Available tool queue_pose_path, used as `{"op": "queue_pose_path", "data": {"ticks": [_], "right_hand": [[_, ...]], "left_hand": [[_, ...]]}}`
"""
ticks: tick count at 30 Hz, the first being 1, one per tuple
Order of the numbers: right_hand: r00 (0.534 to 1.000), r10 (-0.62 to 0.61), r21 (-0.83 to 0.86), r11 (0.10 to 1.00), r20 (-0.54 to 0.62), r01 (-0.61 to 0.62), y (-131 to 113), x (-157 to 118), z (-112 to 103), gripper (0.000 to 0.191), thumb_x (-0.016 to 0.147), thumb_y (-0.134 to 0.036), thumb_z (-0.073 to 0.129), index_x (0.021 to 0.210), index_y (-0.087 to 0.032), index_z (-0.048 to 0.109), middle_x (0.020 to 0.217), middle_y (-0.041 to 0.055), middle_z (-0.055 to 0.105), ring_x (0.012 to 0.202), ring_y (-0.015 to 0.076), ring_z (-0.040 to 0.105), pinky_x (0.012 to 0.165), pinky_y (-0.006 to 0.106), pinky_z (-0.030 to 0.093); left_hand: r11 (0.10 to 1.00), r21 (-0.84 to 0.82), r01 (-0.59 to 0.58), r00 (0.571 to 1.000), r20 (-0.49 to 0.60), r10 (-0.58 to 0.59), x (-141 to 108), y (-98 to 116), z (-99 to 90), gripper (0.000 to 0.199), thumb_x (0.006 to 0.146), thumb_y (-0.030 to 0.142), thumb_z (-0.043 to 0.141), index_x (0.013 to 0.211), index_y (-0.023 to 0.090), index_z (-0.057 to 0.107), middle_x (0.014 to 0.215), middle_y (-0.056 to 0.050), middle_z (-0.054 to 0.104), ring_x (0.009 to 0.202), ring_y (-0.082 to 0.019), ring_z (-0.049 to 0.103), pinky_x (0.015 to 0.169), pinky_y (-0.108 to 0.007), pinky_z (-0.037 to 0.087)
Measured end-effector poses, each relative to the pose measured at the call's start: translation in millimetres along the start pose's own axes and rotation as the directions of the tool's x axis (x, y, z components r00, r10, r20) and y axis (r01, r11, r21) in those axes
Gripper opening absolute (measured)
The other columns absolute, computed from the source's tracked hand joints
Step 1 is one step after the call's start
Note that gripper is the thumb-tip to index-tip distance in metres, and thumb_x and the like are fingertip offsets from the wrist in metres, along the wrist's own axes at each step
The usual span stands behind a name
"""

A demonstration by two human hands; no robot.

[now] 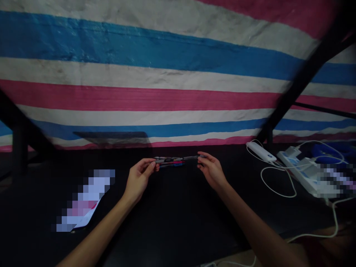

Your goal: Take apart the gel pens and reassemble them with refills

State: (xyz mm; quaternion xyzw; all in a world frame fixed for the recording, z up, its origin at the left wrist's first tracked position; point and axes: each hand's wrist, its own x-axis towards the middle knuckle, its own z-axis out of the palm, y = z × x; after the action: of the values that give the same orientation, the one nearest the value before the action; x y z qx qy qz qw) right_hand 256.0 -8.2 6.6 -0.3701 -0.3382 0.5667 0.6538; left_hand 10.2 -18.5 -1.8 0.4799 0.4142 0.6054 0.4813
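Observation:
Several thin pens [174,162] lie or are held side by side between my hands, over the black table [172,215]. My left hand [141,174] pinches the left ends of some of them between thumb and fingers. On the other side, my right hand [210,168] has its thumb and fingertips closed on the right end of a clear pen [191,158]. Pink and blue colours show on the nearer pens. How many pens each hand holds is too small and dark to tell.
A phone-like device [90,213], partly pixelated, lies at the left. To the right are a white power bank [260,152], a power strip [302,172] with plugs, and loose white cables. Dark slanted bars and a striped sheet [167,98] stand behind the table.

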Motion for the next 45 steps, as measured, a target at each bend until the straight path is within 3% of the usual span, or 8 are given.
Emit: {"op": "queue_pose_path", "data": {"ticks": [10,26,29,35,37,40,42,45], "right_hand": [[0.999,-0.005,-0.030,1.000,0.054,0.006,3.6,-4.3,2.8,0.027,0.059,-0.021,0.077,0.084,-0.018,0.067,0.072,0.0009,0.058,0.067,0.0121,0.054,0.057,0.024,0.044],[0.982,-0.016,-0.263,0.963,0.187,0.066,13.6,-7.5,5.0,0.028,0.060,-0.030,0.077,0.082,-0.016,0.067,0.068,0.0013,0.060,0.060,0.0118,0.055,0.057,0.026,0.046],[0.981,-0.046,-0.377,0.919,0.187,0.115,15.3,-6.4,3.4,0.025,0.065,-0.038,0.073,0.069,-0.014,0.065,0.060,0.0013,0.059,0.052,0.0100,0.051,0.052,0.024,0.042],[0.992,0.048,-0.561,0.827,0.120,0.028,16.8,-6.3,1.9,0.052,0.078,-0.056,0.052,0.048,-0.014,0.052,0.041,-0.0005,0.047,0.036,0.0067,0.040,0.038,0.020,0.031],[0.993,0.048,-0.575,0.818,0.110,0.024,13.8,-7.3,3.7,0.053,0.080,-0.058,0.048,0.053,-0.013,0.055,0.043,0.0000,0.048,0.036,0.0070,0.042,0.036,0.019,0.031],[0.983,-0.014,-0.476,0.873,0.185,0.102,6.7,-10.1,7.6,0.036,0.078,-0.049,0.056,0.090,-0.016,0.061,0.068,0.0017,0.058,0.049,0.0094,0.051,0.038,0.018,0.037],[0.957,-0.059,-0.390,0.905,0.284,0.171,3.3,-11.9,9.5,0.043,0.069,-0.036,0.069,0.108,-0.023,0.054,0.084,0.0015,0.058,0.061,0.0117,0.056,0.044,0.019,0.044],[0.934,-0.114,-0.350,0.906,0.338,0.238,3.8,-12.8,10.4,0.046,0.062,-0.024,0.074,0.104,-0.023,0.054,0.085,0.0014,0.057,0.069,0.0139,0.056,0.051,0.022,0.048]], "left_hand": [[0.999,0.033,0.016,0.999,0.050,-0.018,-2.8,-0.5,3.1,0.023,0.073,0.025,0.069,0.092,0.014,0.063,0.076,-0.003,0.067,0.074,-0.013,0.063,0.075,-0.027,0.046],[0.994,0.104,0.037,0.984,0.169,-0.055,-6.4,1.3,5.9,0.018,0.074,0.025,0.067,0.088,0.015,0.060,0.075,-0.003,0.067,0.075,-0.014,0.063,0.077,-0.028,0.047],[0.991,0.136,0.012,0.983,0.180,-0.037,-6.1,1.0,3.9,0.017,0.073,0.025,0.068,0.086,0.015,0.061,0.074,-0.003,0.067,0.075,-0.014,0.063,0.077,-0.028,0.048],[0.978,0.206,-0.033,0.976,0.219,-0.013,-6.8,0.5,5.3,0.017,0.071,0.025,0.069,0.083,0.016,0.062,0.074,-0.003,0.068,0.076,-0.016,0.064,0.075,-0.028,0.048],[0.982,0.187,-0.037,0.978,0.207,-0.003,-7.0,1.5,7.2,0.018,0.071,0.026,0.069,0.083,0.016,0.063,0.074,-0.003,0.068,0.075,-0.016,0.064,0.075,-0.029,0.049],[0.984,0.174,-0.023,0.986,0.169,-0.007,-7.3,4.4,9.4,0.019,0.070,0.027,0.070,0.083,0.016,0.063,0.074,-0.003,0.068,0.074,-0.017,0.064,0.076,-0.030,0.049],[0.984,0.177,-0.008,0.989,0.149,-0.019,-7.6,6.6,10.2,0.019,0.070,0.027,0.070,0.083,0.015,0.063,0.074,-0.004,0.068,0.074,-0.017,0.064,0.076,-0.030,0.049],[0.986,0.167,0.006,0.990,0.138,-0.029,-8.2,8.9,10.9,0.020,0.069,0.027,0.070,0.083,0.015,0.063,0.073,-0.004,0.068,0.073,-0.017,0.064,0.076,-0.030,0.048]]}}
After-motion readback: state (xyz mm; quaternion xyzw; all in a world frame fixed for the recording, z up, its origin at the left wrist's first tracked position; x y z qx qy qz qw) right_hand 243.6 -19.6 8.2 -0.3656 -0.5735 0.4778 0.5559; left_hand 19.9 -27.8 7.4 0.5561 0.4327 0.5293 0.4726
